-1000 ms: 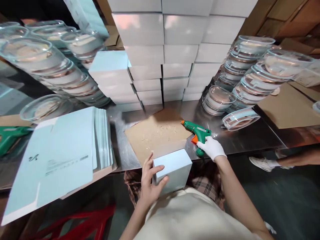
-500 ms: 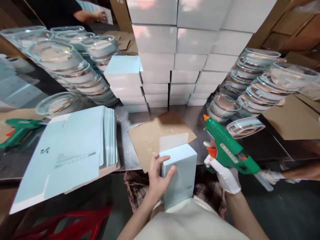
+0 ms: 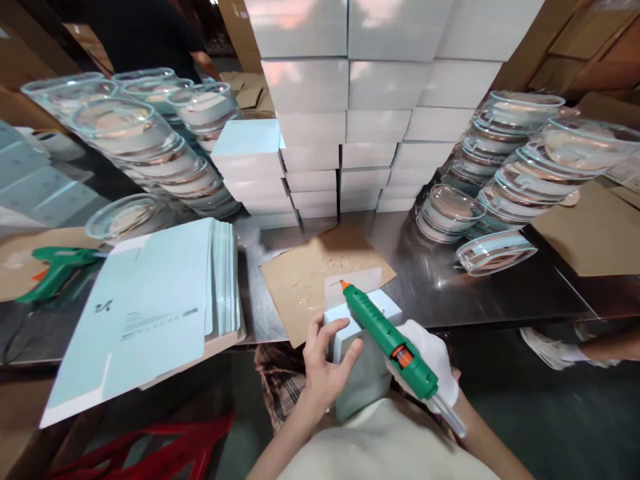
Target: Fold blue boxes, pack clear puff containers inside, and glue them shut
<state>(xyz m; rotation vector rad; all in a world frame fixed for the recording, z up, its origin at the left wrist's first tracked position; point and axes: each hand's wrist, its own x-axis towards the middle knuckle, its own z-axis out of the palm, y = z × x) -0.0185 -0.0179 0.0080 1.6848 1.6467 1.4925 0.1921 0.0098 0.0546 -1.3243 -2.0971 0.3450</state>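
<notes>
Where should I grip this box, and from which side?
Likely the left end of the box, from the left, where the left hand is: the narrow top suits one hand's span, the glue gun slants over its right part, and the flap extends past its far edge.

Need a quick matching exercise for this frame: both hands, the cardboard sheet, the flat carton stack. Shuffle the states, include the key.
Column one
1. left hand
2. right hand
3. cardboard sheet
4. stack of flat cartons

Column two
A. brown, flat on the metal table beyond the box
B. white-gloved, gripping a green glue gun
C. light blue, at the table's edge, left of both hands
D. bare, holding the light-blue box

Pairs: 1-D, 2-B, 3-A, 4-C
</notes>
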